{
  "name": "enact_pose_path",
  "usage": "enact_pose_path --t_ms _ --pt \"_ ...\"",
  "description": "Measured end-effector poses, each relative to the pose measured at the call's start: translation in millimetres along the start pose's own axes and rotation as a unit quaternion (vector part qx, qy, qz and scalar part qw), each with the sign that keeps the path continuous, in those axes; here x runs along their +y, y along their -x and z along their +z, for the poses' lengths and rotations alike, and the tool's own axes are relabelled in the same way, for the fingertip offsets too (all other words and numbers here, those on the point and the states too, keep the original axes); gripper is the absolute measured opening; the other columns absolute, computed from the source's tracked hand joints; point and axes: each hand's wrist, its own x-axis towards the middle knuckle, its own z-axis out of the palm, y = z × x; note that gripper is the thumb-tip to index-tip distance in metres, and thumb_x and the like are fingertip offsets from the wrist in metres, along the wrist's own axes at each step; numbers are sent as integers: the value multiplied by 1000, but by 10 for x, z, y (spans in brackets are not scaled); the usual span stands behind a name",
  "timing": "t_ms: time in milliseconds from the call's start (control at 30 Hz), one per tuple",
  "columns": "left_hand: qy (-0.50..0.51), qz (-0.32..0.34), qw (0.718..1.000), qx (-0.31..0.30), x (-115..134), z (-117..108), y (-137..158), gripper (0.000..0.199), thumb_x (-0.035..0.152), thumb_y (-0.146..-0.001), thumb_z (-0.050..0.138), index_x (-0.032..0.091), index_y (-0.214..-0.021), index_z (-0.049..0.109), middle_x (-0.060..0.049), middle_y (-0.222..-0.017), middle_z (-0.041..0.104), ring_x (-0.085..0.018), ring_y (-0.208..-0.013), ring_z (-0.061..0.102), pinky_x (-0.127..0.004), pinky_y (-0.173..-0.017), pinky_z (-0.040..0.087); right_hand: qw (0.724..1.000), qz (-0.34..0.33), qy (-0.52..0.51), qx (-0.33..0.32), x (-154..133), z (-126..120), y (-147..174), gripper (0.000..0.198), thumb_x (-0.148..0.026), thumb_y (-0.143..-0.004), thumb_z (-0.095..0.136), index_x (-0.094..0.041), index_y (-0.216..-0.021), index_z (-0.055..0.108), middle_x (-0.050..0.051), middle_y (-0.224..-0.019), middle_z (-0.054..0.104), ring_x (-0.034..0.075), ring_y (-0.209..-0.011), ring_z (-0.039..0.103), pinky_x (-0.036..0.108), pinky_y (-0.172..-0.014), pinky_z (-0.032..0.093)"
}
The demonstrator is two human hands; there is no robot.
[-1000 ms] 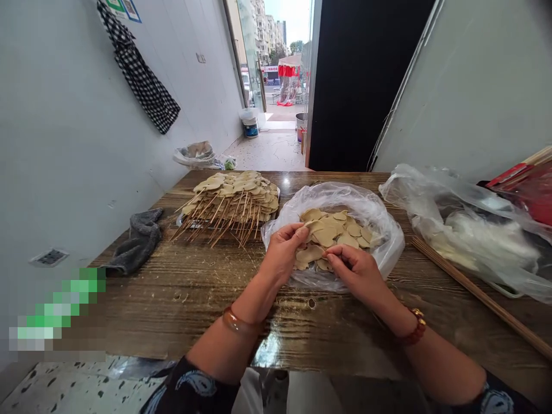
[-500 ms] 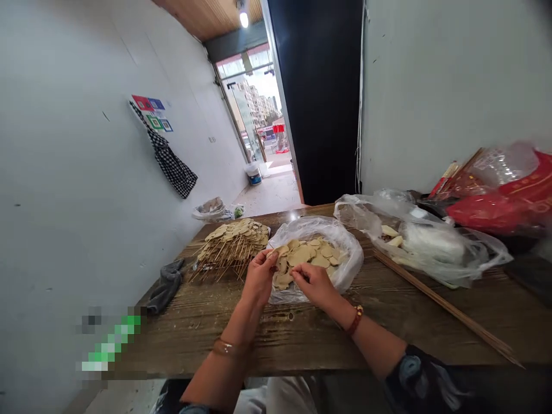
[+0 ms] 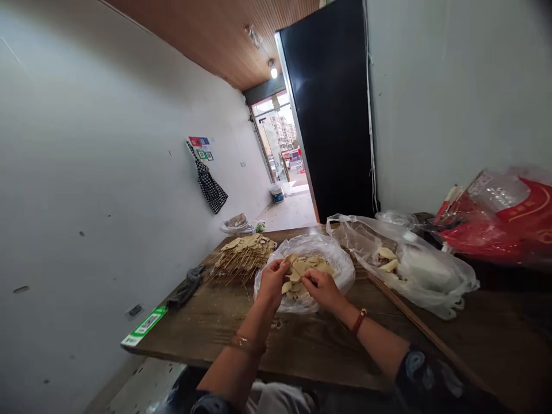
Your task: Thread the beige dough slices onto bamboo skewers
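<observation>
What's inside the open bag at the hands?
A heap of thin tan slices lies in the bag. The left hand and right hand hide part of it; whatever lies underneath can't be seen.

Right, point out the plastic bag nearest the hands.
The open clear bag of flat tan slices: the left hand and right hand are over it. The clear bag beside the sticks and the red bag lie farther right.

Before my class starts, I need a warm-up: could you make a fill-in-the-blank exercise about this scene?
Both hands are over flat tan pieces in crumpled clear ____.
In view, the skewered stack lies to the ____ of those pieces.
The checkered cloth hangs on the ____.

Missing words: plastic; left; wall.
</observation>
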Motion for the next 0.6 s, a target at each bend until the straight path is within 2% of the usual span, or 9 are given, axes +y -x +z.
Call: enact_pose_path --t_ms 233,367,600 --pt "-29 12 998 48 -55 4 109 39 30 -48 81 13 -78 63 0 -65 62 -8 -55 53 -18 -49 37 999 45 -26 -12 55 31 174 22 -30 -85 50 -18 -72 64 0 -57 60 14 -55 53 24 -56 39" --pt "-6 5 999 41 -78 -7 120 34 29 -51 80 13 -74 61 1 -61 60 -8 -52 53 -19 -50 38 997 64 -31 -21 94 5 200 24 -34 -84 50 -18 -72 64 -2 -51 54 14 -52 50 23 -52 37" --pt "10 -15 1000 14 -126 24 110 36 28 -53 82 13 -77 60 0 -63 60 -8 -53 53 -20 -50 37 996 81 -32 -20 97 -13 220 27 -38 -83 52 -16 -78 67 -2 -51 54 14 -51 50 23 -51 37"
